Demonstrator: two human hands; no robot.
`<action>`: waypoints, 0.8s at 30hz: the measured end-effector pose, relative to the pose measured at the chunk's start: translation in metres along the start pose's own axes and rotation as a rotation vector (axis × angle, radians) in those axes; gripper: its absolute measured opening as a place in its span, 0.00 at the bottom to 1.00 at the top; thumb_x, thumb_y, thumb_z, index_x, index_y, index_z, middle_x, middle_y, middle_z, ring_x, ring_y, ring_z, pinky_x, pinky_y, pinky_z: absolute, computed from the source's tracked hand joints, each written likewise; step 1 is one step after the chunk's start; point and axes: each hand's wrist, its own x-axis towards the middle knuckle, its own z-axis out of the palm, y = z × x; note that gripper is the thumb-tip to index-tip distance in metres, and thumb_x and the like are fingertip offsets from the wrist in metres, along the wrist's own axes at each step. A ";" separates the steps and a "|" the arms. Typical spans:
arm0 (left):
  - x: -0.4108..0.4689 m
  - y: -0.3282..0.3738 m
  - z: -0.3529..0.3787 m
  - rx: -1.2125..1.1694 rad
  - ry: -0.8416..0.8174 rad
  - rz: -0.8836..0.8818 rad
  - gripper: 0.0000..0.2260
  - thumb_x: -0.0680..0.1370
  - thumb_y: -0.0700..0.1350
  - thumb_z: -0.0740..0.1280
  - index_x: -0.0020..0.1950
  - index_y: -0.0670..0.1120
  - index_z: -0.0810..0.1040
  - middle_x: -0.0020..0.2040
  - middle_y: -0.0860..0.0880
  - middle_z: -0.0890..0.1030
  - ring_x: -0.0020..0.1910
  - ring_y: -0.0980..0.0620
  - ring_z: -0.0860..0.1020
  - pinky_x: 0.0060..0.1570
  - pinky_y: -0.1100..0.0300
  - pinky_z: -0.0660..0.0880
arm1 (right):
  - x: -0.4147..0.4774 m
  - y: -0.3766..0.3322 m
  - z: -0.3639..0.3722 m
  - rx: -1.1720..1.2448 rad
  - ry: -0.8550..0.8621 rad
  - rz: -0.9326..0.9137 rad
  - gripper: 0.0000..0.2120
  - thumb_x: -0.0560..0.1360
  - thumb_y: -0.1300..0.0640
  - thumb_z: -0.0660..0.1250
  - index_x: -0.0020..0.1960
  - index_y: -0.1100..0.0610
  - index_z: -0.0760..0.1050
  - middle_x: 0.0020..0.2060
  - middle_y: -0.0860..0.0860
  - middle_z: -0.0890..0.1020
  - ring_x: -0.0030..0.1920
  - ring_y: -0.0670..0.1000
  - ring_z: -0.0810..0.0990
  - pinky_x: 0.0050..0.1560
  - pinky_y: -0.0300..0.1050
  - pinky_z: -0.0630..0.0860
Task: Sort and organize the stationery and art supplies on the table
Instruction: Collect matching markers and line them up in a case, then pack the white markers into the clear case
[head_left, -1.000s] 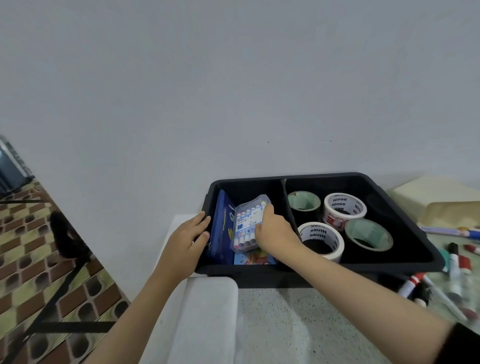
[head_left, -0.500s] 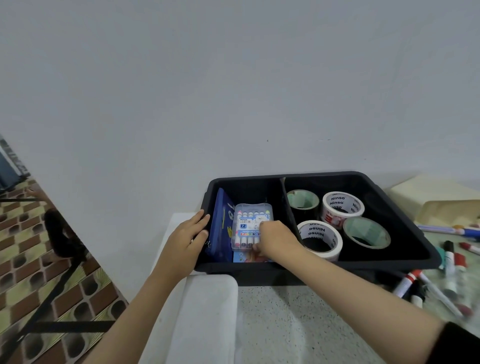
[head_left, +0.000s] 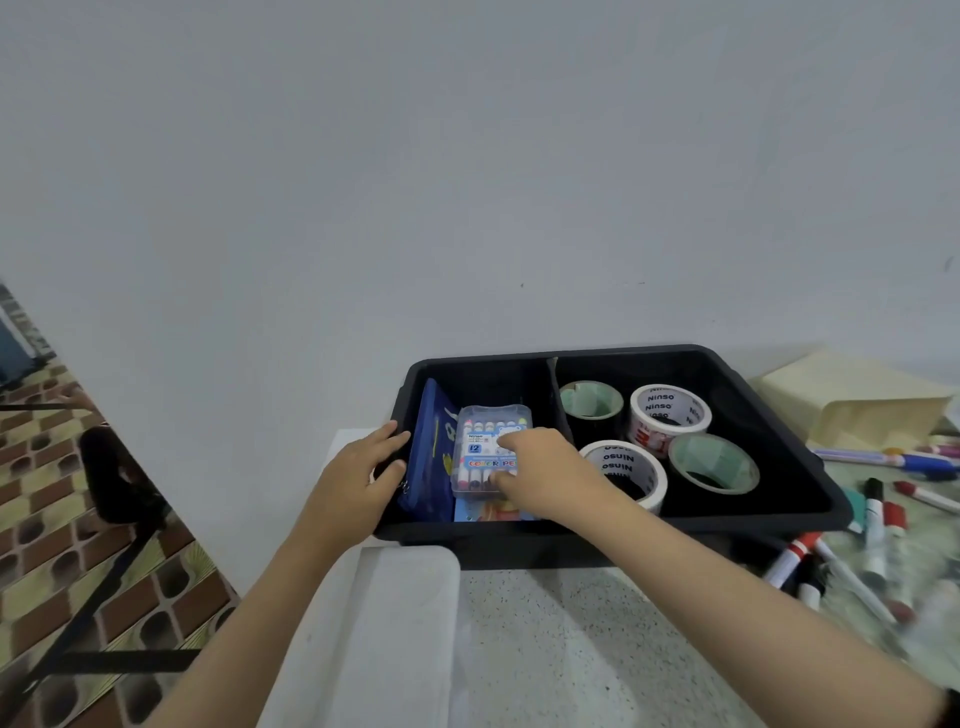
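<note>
A speckled counter (head_left: 545, 649) runs up to a plain grey wall, and a black divided tray (head_left: 727, 525) sits at its far edge. A translucent white plastic piece (head_left: 384, 623) lies along the counter's left edge, just in front of the tray. A cream box (head_left: 852, 405) stands towards the far right corner.

The tray's right compartment holds four rolls of tape lying flat: two with mint-green cores (head_left: 591, 402) (head_left: 714, 467) and two white "Ninso" rolls (head_left: 670, 413) (head_left: 626, 467).

In the left compartment a blue zip pouch (head_left: 428, 457) stands on edge against the left wall. Beside it lies a clear case of colour pens (head_left: 485, 447), on top of a blue printed pack that only partly shows.

The left hand (head_left: 358, 478) rests on the tray's left rim, fingers nearly straight and reaching over the edge to the pouch — gripping nothing. The right hand (head_left: 540, 473) holds the case of colour pens, thumb at its near end and forefinger bent over its top.

Loose whiteboard markers (head_left: 872, 525) — red, black and blue caps — are scattered along the counter's right edge.
</note>
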 end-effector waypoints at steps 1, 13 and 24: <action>0.002 0.001 -0.003 0.022 -0.004 0.001 0.18 0.80 0.43 0.62 0.70 0.48 0.71 0.73 0.51 0.66 0.71 0.52 0.65 0.67 0.61 0.58 | -0.008 0.003 -0.005 0.048 0.049 -0.034 0.21 0.78 0.51 0.63 0.69 0.55 0.69 0.66 0.54 0.73 0.64 0.53 0.71 0.60 0.45 0.70; 0.012 0.108 0.023 0.087 -0.041 0.278 0.18 0.74 0.42 0.71 0.63 0.48 0.77 0.56 0.58 0.76 0.55 0.61 0.71 0.52 0.75 0.65 | -0.114 0.158 -0.063 0.180 0.399 -0.091 0.17 0.76 0.57 0.67 0.63 0.47 0.75 0.55 0.40 0.76 0.56 0.36 0.72 0.56 0.25 0.63; 0.002 0.239 0.160 -0.124 -0.186 0.393 0.13 0.76 0.49 0.68 0.57 0.63 0.74 0.52 0.74 0.74 0.58 0.75 0.68 0.56 0.78 0.63 | -0.189 0.349 -0.125 0.069 0.469 0.191 0.19 0.76 0.58 0.65 0.67 0.50 0.71 0.53 0.46 0.78 0.47 0.42 0.72 0.49 0.38 0.68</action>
